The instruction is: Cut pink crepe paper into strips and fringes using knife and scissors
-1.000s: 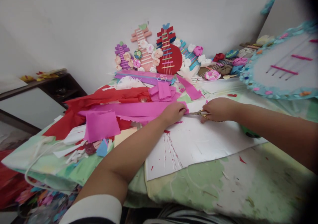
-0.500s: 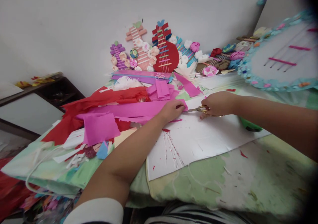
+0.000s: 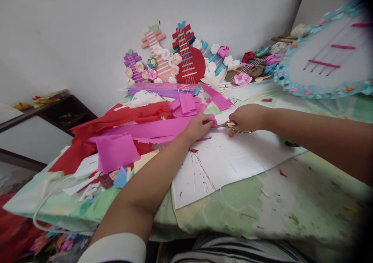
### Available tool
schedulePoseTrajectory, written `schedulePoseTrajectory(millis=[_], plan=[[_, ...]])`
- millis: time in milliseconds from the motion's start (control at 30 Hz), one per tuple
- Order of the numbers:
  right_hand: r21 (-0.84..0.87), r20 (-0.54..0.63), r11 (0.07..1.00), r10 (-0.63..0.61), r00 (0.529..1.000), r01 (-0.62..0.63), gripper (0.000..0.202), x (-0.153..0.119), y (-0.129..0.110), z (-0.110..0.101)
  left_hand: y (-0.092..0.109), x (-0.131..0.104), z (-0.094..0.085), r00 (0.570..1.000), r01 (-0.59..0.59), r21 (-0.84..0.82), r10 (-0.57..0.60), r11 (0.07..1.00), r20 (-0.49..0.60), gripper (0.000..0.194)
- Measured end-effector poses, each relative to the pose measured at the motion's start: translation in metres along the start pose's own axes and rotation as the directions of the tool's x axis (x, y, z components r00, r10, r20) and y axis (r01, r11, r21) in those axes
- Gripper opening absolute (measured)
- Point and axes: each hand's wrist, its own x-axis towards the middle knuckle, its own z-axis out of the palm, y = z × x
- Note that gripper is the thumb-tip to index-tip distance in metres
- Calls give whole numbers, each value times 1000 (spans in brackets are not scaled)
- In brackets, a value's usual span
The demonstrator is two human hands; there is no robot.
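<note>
My left hand [image 3: 200,127] is closed on the right end of a long strip of pink crepe paper [image 3: 154,128], its fingers pinching the edge. My right hand [image 3: 246,118] is wrapped round the gold handles of a pair of scissors [image 3: 223,125]. The scissors point left, with their blades at the paper beside my left fingertips; the blade tips are hidden there. Beneath both hands lies a white board [image 3: 233,158] with red marks and scraps on it. A square pink paper piece [image 3: 116,154] rests at the strip's left end.
Red crepe paper [image 3: 87,138] and folded pink pieces [image 3: 188,104] lie behind and left. Against the wall stand decorated lute shapes, including a red one [image 3: 192,64]. A large blue-rimmed white one [image 3: 320,56] is at right. White cord [image 3: 35,212] hangs off the left table edge.
The view has shifted slightly, so most things sit a little further left. My right hand and the scissors have moved slightly closer to my left hand, which keeps its hold.
</note>
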Motion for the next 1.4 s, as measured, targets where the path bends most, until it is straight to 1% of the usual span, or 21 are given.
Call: schedulePoseTrajectory(millis=[100,200,300,400,533,700,800,967,1200,1400], plan=[[-37,53,999,17,998,-15,32,1,-1,-1,1,0,-1,1000,21,-21,-21,1000,-5,14],[-54,56,998,27,998,-24,32,1,-2,-4,3,-2,-2,999,46,-55,-46,997,4,15],[-47,61,998,45,997,-42,44,0,-2,-5,6,-3,-4,997,72,-90,-72,993,7,16],[-28,41,998,63,997,-62,57,-3,-2,-5,9,-4,-6,996,93,-116,-94,989,-2,16],[-37,22,995,88,996,-87,66,-5,-11,-9,15,-5,-11,994,102,-137,-106,985,-15,16],[-41,17,998,58,998,-57,63,-3,-25,-16,20,-8,-16,992,116,-147,-121,982,-21,16],[-44,0,998,50,999,-50,61,1,-30,-17,20,-8,-17,992,122,-159,-124,980,-2,16],[-48,-15,998,47,999,-47,58,8,-30,-15,20,-8,-16,992,122,-180,-119,976,31,15],[-54,33,998,38,999,-36,55,9,-30,-16,18,-7,-17,990,143,-213,-140,967,30,15],[-26,-14,999,46,999,-46,62,5,-31,-12,18,-6,-19,986,169,-251,-168,953,25,16]])
